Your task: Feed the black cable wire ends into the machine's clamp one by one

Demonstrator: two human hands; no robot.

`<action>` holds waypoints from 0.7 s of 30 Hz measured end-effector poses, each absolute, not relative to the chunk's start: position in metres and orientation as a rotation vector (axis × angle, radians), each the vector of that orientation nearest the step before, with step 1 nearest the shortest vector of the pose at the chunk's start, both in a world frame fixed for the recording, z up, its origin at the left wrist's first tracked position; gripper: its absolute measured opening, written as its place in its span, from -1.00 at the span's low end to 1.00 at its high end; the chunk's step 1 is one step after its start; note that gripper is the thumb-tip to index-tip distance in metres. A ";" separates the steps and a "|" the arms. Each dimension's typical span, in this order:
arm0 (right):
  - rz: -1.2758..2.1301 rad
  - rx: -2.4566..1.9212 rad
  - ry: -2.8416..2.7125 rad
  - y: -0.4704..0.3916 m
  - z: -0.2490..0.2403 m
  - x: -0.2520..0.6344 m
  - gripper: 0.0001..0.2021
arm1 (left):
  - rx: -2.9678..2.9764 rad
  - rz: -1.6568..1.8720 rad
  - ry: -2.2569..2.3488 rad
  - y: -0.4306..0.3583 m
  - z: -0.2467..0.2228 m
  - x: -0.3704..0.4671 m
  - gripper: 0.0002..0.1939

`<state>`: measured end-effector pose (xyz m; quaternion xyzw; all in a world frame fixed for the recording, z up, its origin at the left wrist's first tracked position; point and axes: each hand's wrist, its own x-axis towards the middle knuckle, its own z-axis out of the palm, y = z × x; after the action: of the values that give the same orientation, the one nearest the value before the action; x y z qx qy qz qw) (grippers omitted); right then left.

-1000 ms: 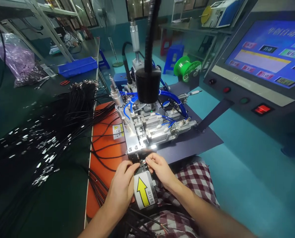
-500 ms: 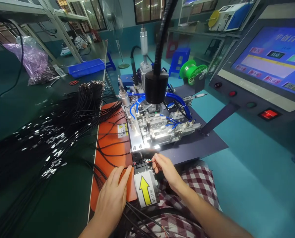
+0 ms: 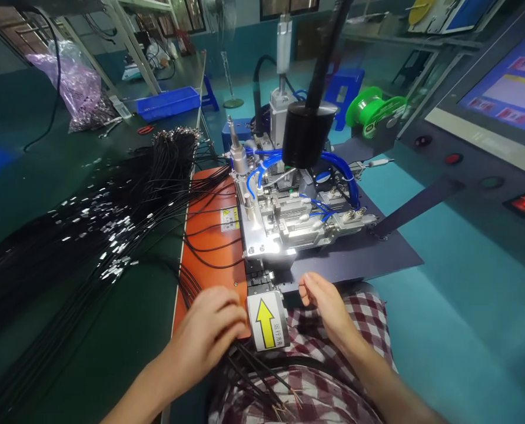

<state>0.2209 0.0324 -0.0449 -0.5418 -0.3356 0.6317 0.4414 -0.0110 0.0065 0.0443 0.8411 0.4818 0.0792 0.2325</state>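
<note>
My left hand (image 3: 212, 327) is over the near end of the orange plate (image 3: 213, 247), its fingers loosely bent and apart, slightly blurred. Nothing shows between them. Just below it, loose black cables (image 3: 256, 365) with stripped wire ends hang across my lap. My right hand (image 3: 326, 303) hovers above my right thigh with its fingers curled together, and no object is visible in it. Between the hands is the machine's feed track (image 3: 260, 282), whose white cover bears a yellow arrow (image 3: 265, 324). Several black cables (image 3: 213, 265) run over the orange plate into the machine.
A machine with blue air hoses (image 3: 351, 182) stands ahead under a black lamp (image 3: 309, 135). A large bundle of black cables (image 3: 156, 176) lies on the dark green table at left. A control panel (image 3: 478, 153) rises at right, near a green spool (image 3: 375, 112).
Both hands have come off the cable at the feed track. My right hand has drawn back to the right, and my left hand has lifted and turned. The view has shifted.
</note>
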 end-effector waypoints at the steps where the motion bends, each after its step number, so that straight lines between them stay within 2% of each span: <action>1: 1.562 -1.348 -0.835 0.032 -0.043 0.222 -0.68 | 2.287 0.103 1.211 0.002 0.050 -0.008 -0.83; 5: 1.551 -1.334 -0.878 0.030 -0.032 0.223 -0.69 | 2.185 -0.001 1.156 -0.009 0.062 0.000 -0.77; 10: 1.631 -1.214 -1.014 0.022 -0.014 0.221 -0.64 | 1.795 0.363 1.291 -0.002 0.058 0.001 -0.83; 13: 1.663 -1.069 -1.148 0.014 -0.003 0.221 -0.55 | 1.790 0.432 1.406 0.000 0.050 0.001 -0.85; 17: 1.494 -1.139 -1.348 0.009 0.004 0.221 -0.72 | 1.876 0.428 1.456 -0.004 0.041 0.003 -0.86; 21: 1.373 -1.210 -1.440 0.012 0.006 0.220 -0.77 | 2.006 0.365 1.460 -0.002 0.042 0.012 -0.87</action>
<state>0.2203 0.0118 0.0062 -0.4772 -0.5682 0.5414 0.3953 0.0124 -0.0020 0.0422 0.7601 0.5531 0.1384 0.3116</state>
